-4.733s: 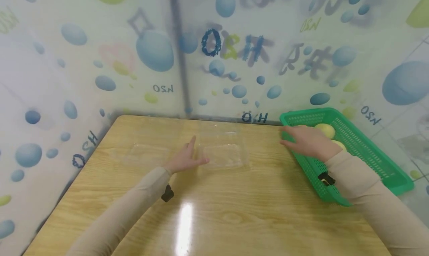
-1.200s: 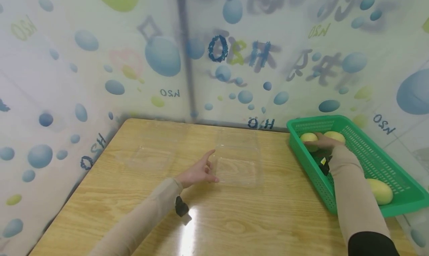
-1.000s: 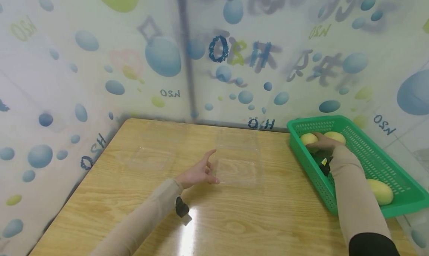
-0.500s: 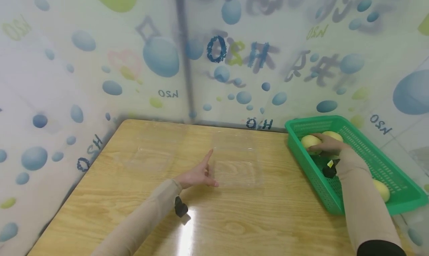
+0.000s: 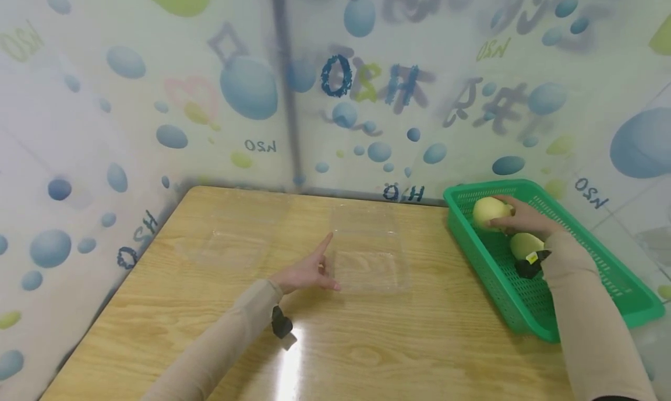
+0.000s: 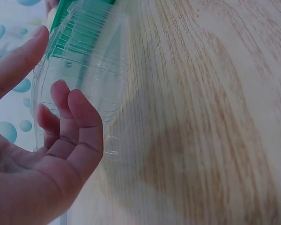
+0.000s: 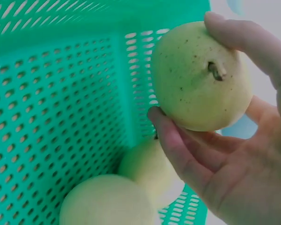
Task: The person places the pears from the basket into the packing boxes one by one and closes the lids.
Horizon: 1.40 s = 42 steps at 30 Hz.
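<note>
Holding a pear (image 5: 490,213) in the right hand (image 5: 526,217), gripped between thumb and bent fingers. Poised above the other pears (image 7: 107,201), near the far end of the basket (image 5: 498,284); cannot tell whether fully clear of the rim. Clasped round the bulging sides, probably to spare the stem (image 7: 215,70) and stop so smooth a surface from slipping.

Pointing stem-first back toward the palm: rightward in the head view, almost straight at the camera in the right wrist view. Lying with the long axis roughly sideways, judging by the stem, though too round in outline to be sure.

Holding nothing in the left hand (image 5: 304,275), with thumb and forefinger spread wide and the rest loosely curled. Stationed just beside a box (image 5: 367,270), perhaps to steady so light a clear shell; cannot tell touching from merely near. Set on the counter (image 5: 367,354) with lid laid back, likely to leave the tray facing up. Joined on the left by a second box (image 5: 236,249), faint against the wood, apparently laid likewise.
</note>
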### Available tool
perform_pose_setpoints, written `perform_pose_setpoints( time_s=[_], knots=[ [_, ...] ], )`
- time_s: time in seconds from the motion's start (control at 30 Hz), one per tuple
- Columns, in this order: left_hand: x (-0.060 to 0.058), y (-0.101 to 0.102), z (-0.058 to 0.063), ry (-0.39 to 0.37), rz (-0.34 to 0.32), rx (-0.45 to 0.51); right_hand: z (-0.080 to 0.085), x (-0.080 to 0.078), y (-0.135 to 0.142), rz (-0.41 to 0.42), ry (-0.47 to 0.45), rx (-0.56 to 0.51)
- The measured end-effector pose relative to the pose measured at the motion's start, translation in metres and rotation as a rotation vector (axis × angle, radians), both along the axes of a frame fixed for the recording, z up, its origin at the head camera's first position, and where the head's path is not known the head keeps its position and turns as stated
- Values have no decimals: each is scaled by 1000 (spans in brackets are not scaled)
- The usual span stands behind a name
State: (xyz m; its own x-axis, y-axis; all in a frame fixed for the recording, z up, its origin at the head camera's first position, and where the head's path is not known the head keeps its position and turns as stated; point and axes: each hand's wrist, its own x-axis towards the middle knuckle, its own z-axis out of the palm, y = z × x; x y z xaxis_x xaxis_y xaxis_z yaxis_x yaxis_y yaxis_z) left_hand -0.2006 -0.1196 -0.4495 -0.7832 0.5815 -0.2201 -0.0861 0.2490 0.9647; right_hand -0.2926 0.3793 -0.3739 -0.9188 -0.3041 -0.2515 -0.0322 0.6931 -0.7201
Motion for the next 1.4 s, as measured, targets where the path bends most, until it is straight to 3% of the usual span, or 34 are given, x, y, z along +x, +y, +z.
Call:
perform_pose_setpoints(
  time_s=[0.43, 0.77, 1.07, 1.4],
  knots=[
    [-1, 0, -3, 28, -8, -2, 35, 16, -31, 2, 75, -34],
    [-3, 0, -4, 32, -13, -7, 53, 29, -66, 82, 102, -84],
    [-4, -2, -8, 37, -58, -4, 53, 39, -93, 104, 110, -108],
    [-3, -3, -2, 24, -83, -8, 48, 48, -121, 185, 111, -146]
  ],
)
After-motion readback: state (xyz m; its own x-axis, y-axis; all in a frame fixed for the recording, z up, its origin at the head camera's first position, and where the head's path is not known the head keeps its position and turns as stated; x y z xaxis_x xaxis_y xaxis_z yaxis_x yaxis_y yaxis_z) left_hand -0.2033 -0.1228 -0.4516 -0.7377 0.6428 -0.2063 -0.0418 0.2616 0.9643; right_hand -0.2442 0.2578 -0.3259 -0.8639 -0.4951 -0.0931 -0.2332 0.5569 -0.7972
